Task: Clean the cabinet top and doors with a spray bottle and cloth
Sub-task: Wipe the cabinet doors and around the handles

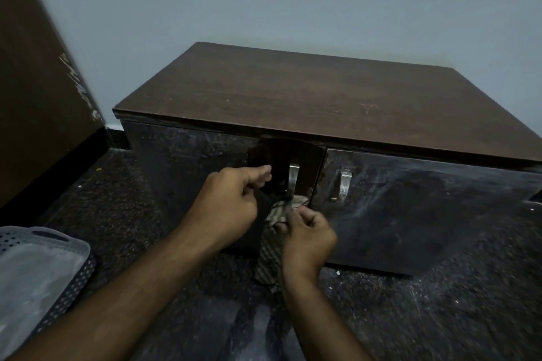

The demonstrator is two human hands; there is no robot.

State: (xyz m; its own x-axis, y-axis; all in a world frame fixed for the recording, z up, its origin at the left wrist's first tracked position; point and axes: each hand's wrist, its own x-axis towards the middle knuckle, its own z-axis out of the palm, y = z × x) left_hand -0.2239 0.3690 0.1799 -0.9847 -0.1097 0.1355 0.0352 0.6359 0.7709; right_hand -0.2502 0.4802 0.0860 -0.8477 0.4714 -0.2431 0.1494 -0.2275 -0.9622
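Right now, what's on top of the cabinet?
Nothing rests on the cabinet top; only faint dusty marks show. No spray bottle is visible. Both hands hold the cloth below.

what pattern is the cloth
Cloth: checked, dark and pale tan, seen in the head view.

dark brown cabinet (308, 102), checked cloth (272, 258)

1 head view, close above cabinet (308, 91), facing forward and down.
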